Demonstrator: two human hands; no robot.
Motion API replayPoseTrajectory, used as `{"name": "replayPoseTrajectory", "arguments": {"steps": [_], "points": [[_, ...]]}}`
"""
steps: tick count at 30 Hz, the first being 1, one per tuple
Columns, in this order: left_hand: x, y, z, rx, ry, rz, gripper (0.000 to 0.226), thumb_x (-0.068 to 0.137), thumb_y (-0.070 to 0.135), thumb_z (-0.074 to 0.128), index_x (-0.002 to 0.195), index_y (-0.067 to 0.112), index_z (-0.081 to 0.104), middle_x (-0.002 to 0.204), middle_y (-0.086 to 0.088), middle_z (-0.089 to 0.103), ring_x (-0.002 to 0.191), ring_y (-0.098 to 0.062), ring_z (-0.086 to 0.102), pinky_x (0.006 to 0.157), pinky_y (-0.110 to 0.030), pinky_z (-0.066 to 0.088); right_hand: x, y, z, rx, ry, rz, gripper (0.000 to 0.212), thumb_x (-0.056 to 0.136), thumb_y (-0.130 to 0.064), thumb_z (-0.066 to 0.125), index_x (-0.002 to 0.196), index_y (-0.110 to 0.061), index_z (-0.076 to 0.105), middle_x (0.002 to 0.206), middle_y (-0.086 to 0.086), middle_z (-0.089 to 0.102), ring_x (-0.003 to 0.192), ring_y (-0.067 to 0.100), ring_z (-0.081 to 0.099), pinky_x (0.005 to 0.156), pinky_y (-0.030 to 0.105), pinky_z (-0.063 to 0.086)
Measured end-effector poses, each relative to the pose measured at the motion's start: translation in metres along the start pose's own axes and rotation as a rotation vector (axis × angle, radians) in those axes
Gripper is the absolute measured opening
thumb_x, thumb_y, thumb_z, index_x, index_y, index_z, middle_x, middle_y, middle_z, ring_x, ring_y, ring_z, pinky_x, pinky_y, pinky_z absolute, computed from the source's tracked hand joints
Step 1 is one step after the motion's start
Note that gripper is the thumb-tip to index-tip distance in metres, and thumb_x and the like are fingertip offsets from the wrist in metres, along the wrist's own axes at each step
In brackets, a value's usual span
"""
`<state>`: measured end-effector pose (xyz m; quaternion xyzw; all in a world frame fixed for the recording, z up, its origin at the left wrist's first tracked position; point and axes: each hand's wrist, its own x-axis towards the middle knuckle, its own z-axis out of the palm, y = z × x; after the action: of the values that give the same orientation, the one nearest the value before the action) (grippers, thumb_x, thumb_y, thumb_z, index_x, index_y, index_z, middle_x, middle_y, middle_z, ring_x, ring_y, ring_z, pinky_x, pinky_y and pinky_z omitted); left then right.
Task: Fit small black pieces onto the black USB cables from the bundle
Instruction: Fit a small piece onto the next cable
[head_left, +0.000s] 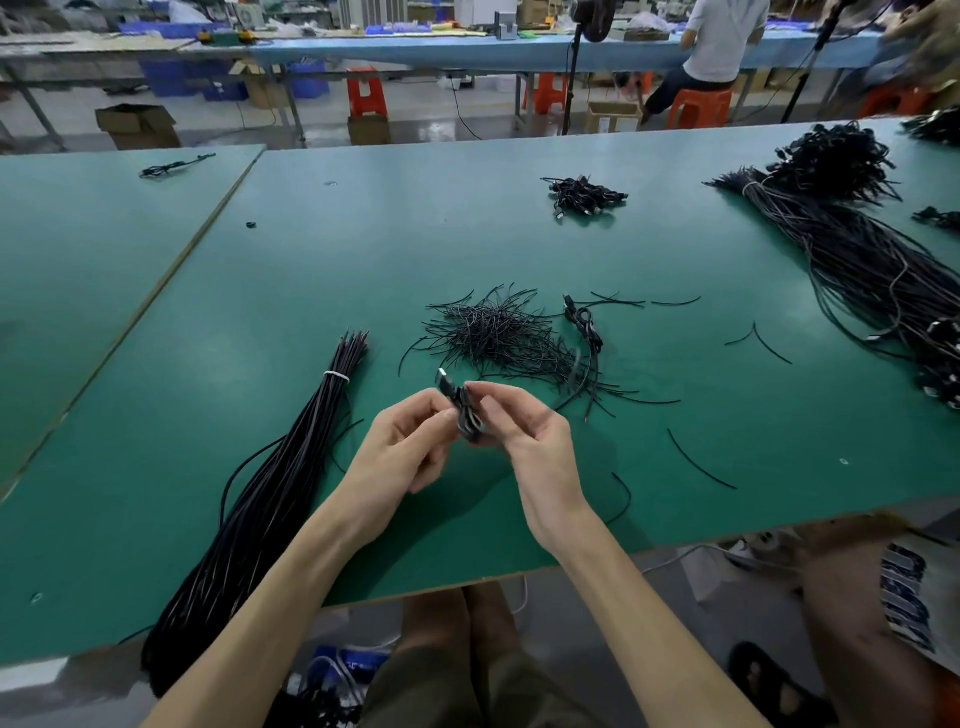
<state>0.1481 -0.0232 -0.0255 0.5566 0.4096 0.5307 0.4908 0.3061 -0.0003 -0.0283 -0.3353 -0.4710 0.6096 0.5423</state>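
Both hands are raised just above the green counter (649, 467), close to its near edge, and between them is a small coiled USB cable (466, 418). The left hand (410, 441) has its grip clamped on the coil, thumb and fingertips pinching it from the left. The right hand (524, 436) pinches it from the other side, forefinger and thumb closed on the upper part of the loops. The cable's metal plug (443, 376) sticks up and to the left out of the coil, clear of both hands.

Just beyond the hands lies a loose heap of short black strands (493, 332), with a few strays scattered to the right across the counter. Beside the heap, on its right, rests another coiled cable (586, 323). To the left of the hands, a tied bundle of long black cables (270, 499) runs from the counter's near edge toward the middle, cinched near its far end by a white tie (336, 375).

Farther back sits a small pile of coiled cables (584, 195), and along the right side sprawls a much larger bundle of black cables (857, 249). Beyond the counter, a person (719, 47) sits on an orange stool (698, 106) at a blue bench.
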Motion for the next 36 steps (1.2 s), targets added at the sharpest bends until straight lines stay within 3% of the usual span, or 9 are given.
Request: {"name": "replayPoseTrajectory", "arguments": {"steps": [5,8,11,17,20,23,29,33,36], "points": [[-0.001,0.0,0.004,0.031,-0.014,-0.004,0.022,0.099,0.032,0.061,0.083,0.018,0.059,0.062,0.001,0.045,0.042,-0.015,0.027,0.04,-0.016,0.027,-0.003,-0.007,0.0,0.057,-0.015,0.026,0.029,0.097,-0.032,0.065,0.112,-0.01,0.077,0.116,0.012,0.076,0.117,0.028,0.068,0.106,0.047,0.051],[0.0,-0.002,0.003,0.029,-0.007,-0.026,0.025,0.1,0.031,0.06,0.083,0.013,0.058,0.062,-0.004,0.039,0.043,-0.015,0.026,0.038,-0.017,0.025,-0.004,-0.011,0.0,0.165,-0.083,0.06,0.029,0.087,-0.03,0.073,0.111,-0.013,0.077,0.115,0.011,0.075,0.111,0.023,0.069,0.103,0.036,0.052],[0.0,-0.005,0.003,0.038,0.036,-0.041,0.019,0.1,0.029,0.059,0.088,0.015,0.064,0.059,-0.002,0.037,0.043,-0.012,0.026,0.037,-0.016,0.025,-0.007,-0.009,0.0,0.181,-0.175,0.075,0.032,0.086,-0.017,0.08,0.117,-0.014,0.074,0.118,0.012,0.074,0.115,0.022,0.067,0.103,0.031,0.052],[0.001,-0.003,0.003,0.04,0.15,-0.058,0.023,0.102,0.019,0.057,0.084,0.005,0.054,0.06,0.003,0.04,0.047,-0.01,0.026,0.041,-0.014,0.025,-0.012,-0.004,0.004,-0.168,-0.171,-0.131,0.031,0.088,0.009,0.07,0.102,-0.019,0.073,0.117,-0.002,0.074,0.122,0.016,0.061,0.104,0.023,0.045],[0.001,0.0,0.003,0.046,0.245,-0.065,0.025,0.105,0.017,0.057,0.081,0.009,0.053,0.062,0.002,0.04,0.052,-0.009,0.029,0.044,-0.015,0.027,-0.013,-0.002,0.004,-0.448,-0.037,-0.162,0.027,0.09,-0.004,0.075,0.096,-0.031,0.077,0.127,-0.01,0.059,0.13,0.009,0.046,0.112,0.025,0.035],[0.002,0.002,0.002,0.074,0.304,-0.037,0.028,0.106,0.017,0.055,0.086,-0.001,0.047,0.06,0.0,0.036,0.049,-0.008,0.029,0.043,-0.016,0.027,-0.015,-0.003,0.005,-0.543,-0.003,-0.159,0.019,0.094,-0.019,0.073,0.095,-0.037,0.078,0.113,-0.008,0.058,0.121,0.01,0.044,0.1,0.021,0.036],[0.002,0.005,0.0,0.094,0.322,0.011,0.027,0.106,0.018,0.056,0.086,0.0,0.048,0.068,-0.011,0.036,0.053,-0.012,0.03,0.047,-0.017,0.032,-0.015,0.0,0.01,-0.622,-0.027,-0.095,0.016,0.1,-0.027,0.063,0.098,-0.026,0.079,0.092,-0.016,0.072,0.106,0.006,0.053,0.09,0.021,0.042],[0.001,0.004,0.003,0.135,0.242,0.052,0.023,0.103,0.018,0.057,0.081,0.009,0.053,0.06,0.005,0.044,0.052,-0.01,0.032,0.051,-0.019,0.032,-0.014,0.004,0.011,-0.72,-0.061,-0.086,0.022,0.103,-0.036,0.06,0.109,-0.023,0.075,0.1,-0.013,0.07,0.107,0.009,0.054,0.095,0.029,0.046],[-0.001,0.006,0.005,0.182,0.181,0.079,0.021,0.1,0.02,0.056,0.081,0.015,0.056,0.06,0.007,0.047,0.052,-0.012,0.031,0.05,-0.024,0.028,-0.012,0.005,0.009,-0.726,-0.092,-0.108,0.022,0.105,-0.028,0.056,0.115,-0.021,0.074,0.105,-0.01,0.069,0.109,0.01,0.053,0.094,0.026,0.045]]}}
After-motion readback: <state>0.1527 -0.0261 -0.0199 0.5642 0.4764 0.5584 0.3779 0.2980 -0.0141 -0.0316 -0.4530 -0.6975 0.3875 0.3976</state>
